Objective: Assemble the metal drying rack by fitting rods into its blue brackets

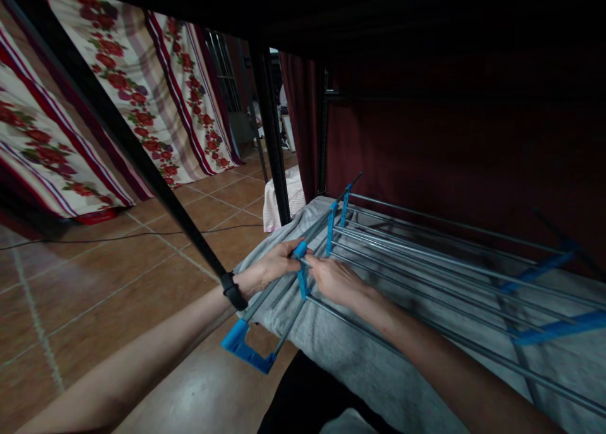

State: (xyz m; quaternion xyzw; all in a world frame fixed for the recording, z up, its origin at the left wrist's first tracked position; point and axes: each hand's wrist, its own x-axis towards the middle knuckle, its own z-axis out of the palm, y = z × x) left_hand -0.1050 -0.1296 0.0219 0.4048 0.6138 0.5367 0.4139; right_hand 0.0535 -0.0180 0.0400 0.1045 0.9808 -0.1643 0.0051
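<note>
A rack of grey metal rods (426,241) with blue plastic connectors (330,232) lies across a grey blanket (322,342). My left hand (277,262), with a dark band on its wrist, is closed around a blue connector at the rack's near left side. Close beside it, my right hand (334,279) pinches the end of a metal rod where it meets that same connector. The fingertips of both hands nearly touch. A blue U-shaped end piece (249,349) sticks out past the blanket's edge, below my left wrist.
Dark metal posts (269,137) rise at the blanket's left edge, and a dark frame hangs low overhead. Floral curtains (118,74) hang at the left above a tiled floor (95,282), where a thin cable (156,234) runs. A dark red curtain (426,150) covers the back.
</note>
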